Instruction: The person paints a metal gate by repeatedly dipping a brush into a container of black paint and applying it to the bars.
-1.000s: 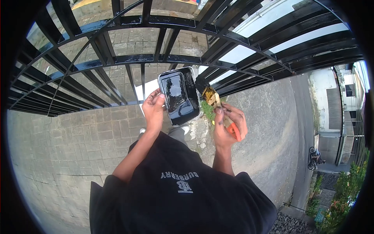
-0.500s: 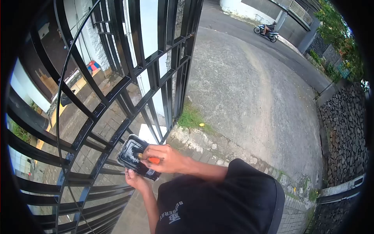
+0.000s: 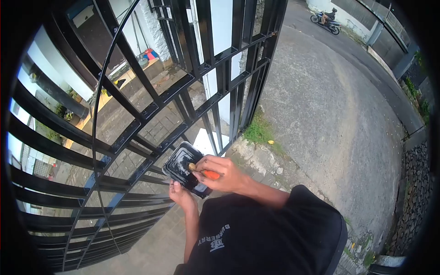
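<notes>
My left hand [image 3: 181,197] holds a black rectangular tray [image 3: 184,166] by its lower edge; the tray is smeared inside with dark and whitish paint. My right hand [image 3: 224,174] grips a brush with an orange handle [image 3: 210,174], its tip over the tray's inside. Part of the handle is hidden by my fingers. Just beyond the tray stands a black metal gate [image 3: 158,103] with upright bars and crosspieces. A white sheet [image 3: 205,141] lies on the ground behind the bars.
A black cable [image 3: 95,123] hangs in front of the gate at the left. Past the gate's end, a concrete driveway [image 3: 316,114] leads to a road where a person rides a motorbike [image 3: 326,21]. A stone wall [image 3: 415,183] runs along the right.
The view has turned left, so gate, hands and tray appear further right. The brush is still over the tray. The motorbike's rider now sits more upright in view.
</notes>
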A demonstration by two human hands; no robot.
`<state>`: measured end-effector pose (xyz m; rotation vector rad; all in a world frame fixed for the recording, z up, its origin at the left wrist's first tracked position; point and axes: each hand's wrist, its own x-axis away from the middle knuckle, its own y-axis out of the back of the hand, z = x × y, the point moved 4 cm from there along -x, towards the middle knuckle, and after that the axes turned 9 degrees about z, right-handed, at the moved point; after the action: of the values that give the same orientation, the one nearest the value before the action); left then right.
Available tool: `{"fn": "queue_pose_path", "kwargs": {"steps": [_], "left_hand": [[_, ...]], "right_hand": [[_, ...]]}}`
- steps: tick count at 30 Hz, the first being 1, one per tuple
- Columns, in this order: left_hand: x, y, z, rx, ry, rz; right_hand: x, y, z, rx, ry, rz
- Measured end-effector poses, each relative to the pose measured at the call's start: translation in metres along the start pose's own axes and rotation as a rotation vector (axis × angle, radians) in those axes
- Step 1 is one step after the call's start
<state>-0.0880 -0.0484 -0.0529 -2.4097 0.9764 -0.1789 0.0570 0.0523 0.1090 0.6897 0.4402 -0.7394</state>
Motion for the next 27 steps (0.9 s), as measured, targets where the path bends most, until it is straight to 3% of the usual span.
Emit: {"fn": "queue_pose_path", "kwargs": {"steps": [2,4,6,9,12,16,20,22,23,26,27], "left_hand": [[0.0,-0.007,-0.006,-0.104,-0.051,-0.065],[0.001,-0.009,-0.009,-0.08,-0.038,-0.084],[0.004,-0.001,-0.004,-0.106,0.047,-0.14],[0.001,0.001,-0.001,-0.105,-0.011,-0.187],[0.003,-0.01,-0.007,-0.14,0.085,-0.192],[-0.001,-0.012,-0.007,-0.107,0.073,-0.203],[0.003,-0.001,-0.004,-0.093,0.047,-0.24],[0.011,0.005,-0.005,-0.093,0.08,-0.246],[0.013,0.011,-0.003,-0.114,0.093,-0.279],[0.02,0.016,-0.002,-0.117,0.097,-0.336],[0.022,0.018,-0.003,-0.137,0.13,-0.357]], "right_hand": [[-0.005,0.006,-0.001,-0.054,0.012,-0.027],[-0.005,-0.002,-0.018,0.013,-0.109,0.103],[-0.012,0.006,-0.015,-0.013,-0.049,0.038],[-0.015,0.013,-0.022,-0.06,-0.111,0.04],[-0.014,0.014,-0.034,-0.023,-0.156,0.091],[-0.017,0.038,-0.031,-0.094,-0.1,-0.02],[-0.02,0.066,-0.026,0.038,-0.01,-0.234],[-0.021,0.072,-0.015,0.466,0.197,-0.267],[-0.015,0.071,-0.029,0.329,0.129,-0.336],[-0.013,0.06,-0.039,0.482,0.218,-0.337],[-0.003,0.054,-0.056,0.366,0.15,-0.388]]}}
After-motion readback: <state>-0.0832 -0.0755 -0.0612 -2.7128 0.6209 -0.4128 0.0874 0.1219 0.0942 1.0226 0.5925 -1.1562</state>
